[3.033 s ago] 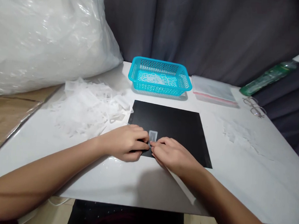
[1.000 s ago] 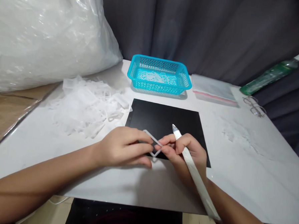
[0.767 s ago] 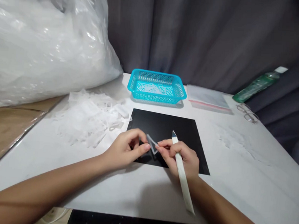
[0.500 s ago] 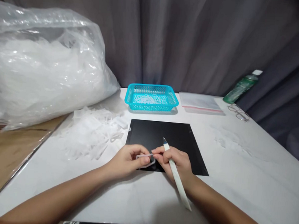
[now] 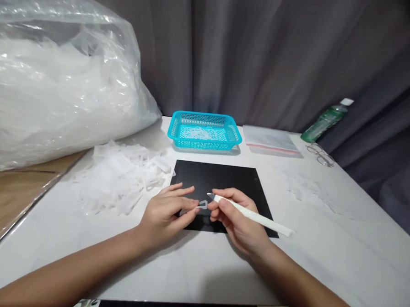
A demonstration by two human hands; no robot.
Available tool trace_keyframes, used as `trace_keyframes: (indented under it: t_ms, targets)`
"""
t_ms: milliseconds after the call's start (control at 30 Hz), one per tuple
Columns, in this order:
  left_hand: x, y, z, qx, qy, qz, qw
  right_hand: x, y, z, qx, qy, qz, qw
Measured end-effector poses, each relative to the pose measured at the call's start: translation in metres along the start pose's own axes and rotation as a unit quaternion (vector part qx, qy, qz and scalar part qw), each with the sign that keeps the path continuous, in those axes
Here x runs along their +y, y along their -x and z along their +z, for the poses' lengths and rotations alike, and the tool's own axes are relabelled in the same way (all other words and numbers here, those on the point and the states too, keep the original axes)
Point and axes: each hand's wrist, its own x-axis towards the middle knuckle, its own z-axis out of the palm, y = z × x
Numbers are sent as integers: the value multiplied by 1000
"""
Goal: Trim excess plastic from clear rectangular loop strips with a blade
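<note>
My left hand and my right hand meet over the near edge of a black mat on the white table. Between their fingertips they pinch a small clear plastic piece. My right hand also grips a white pen-like knife, its tip pointing left toward the piece and its handle sticking out to the right. A heap of clear plastic pieces lies just left of the mat.
A turquoise basket holding plastic bits stands behind the mat. A big clear bag fills the left. Zip bags, glasses and a green bottle sit at the back right. Plastic scraps lie on the right.
The plastic frame was lifted off the mat and turned between both hands. My right hand swung the knife from pointing up to lying level. My view rose.
</note>
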Motion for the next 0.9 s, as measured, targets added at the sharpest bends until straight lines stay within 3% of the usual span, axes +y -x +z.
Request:
trace_keyframes:
  t_ms: [200,433,900]
  targets:
    - [-9,1,1,-2,-50,58,997,0,5,3,15,-75,102,992]
    - [-14,4,2,3,-52,98,994,-2,8,7,39,-45,126,990]
    - [-7,1,1,-14,-48,90,995,7,4,3,24,-10,62,998]
